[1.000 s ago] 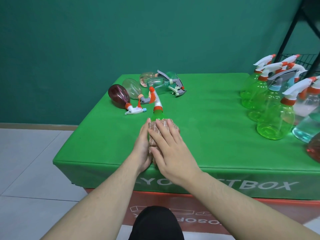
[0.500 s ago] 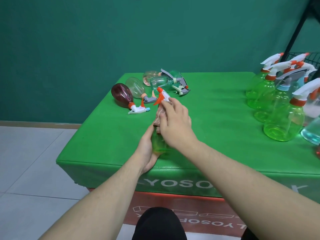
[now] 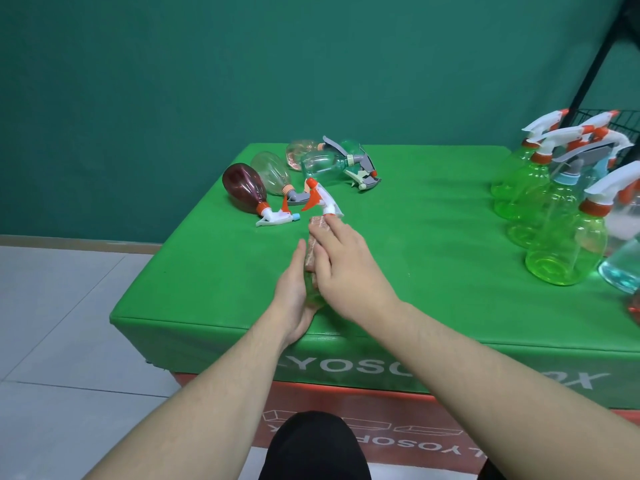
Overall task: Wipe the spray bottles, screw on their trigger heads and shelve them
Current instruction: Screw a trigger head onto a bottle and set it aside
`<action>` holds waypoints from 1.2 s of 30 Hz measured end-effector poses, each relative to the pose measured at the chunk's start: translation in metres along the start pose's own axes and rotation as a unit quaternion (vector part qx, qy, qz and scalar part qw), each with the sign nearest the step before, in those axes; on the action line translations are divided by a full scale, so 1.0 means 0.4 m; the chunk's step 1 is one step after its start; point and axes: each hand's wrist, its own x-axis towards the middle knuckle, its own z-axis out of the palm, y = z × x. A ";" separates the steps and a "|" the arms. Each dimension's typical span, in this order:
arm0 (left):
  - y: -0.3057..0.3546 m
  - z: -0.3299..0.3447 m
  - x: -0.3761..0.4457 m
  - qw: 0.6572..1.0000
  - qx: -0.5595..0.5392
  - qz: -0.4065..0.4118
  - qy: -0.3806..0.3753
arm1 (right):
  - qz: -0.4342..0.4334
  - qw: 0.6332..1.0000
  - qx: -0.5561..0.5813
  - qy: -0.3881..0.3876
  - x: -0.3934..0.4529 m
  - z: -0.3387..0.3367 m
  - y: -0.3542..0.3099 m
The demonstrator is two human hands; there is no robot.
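Near the front edge of the green table (image 3: 433, 237), left of its middle: a green spray bottle (image 3: 311, 292) lying on its side, neck pointing toward the back edge, white and orange trigger head (image 3: 320, 199) already on. Cradled from the left by the left hand (image 3: 294, 289), fingers fairly straight and laid along the bottle's flank, palm under its base. Pressed from above by the right hand (image 3: 343, 268), fingers extended and flat over a pinkish cloth (image 3: 316, 237) wrapped on the bottle's upper body, fingertips just short of the trigger head. Most of the bottle hidden between the two hands; only a sliver of green showing.

Toward the back left corner: a heap of bottles on their sides. Nearest the left edge, a dark red bottle (image 3: 244, 183) with a white head; beside it a clear bottle (image 3: 270, 171) with a grey head; behind them a pale pink bottle (image 3: 299, 154) and a pale green-tinted bottle (image 3: 323, 166) with grey triggers, touching one another.

Along the right edge: a cluster of upright green bottles (image 3: 562, 251) with white and orange heads, packed close, plus a pale blue bottle (image 3: 621, 271) at the frame's border. Beyond the back right corner, a black wire rack (image 3: 588, 81), only partly in view.
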 end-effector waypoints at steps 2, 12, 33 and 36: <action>-0.003 0.000 -0.001 1.000 0.003 0.007 -0.002 | -0.055 0.997 -0.037 0.037 -0.034 0.010 0.006; -0.003 -0.010 0.002 0.999 -0.016 -0.032 -0.028 | -0.105 0.990 -0.085 0.026 -0.137 0.048 0.040; -0.011 -0.022 0.018 0.998 -0.031 0.006 -0.047 | -0.039 0.997 -0.054 0.037 -0.035 0.030 0.002; -0.006 -0.023 0.016 0.997 -0.061 0.001 -0.051 | -0.021 0.999 -0.033 0.018 0.011 0.020 -0.009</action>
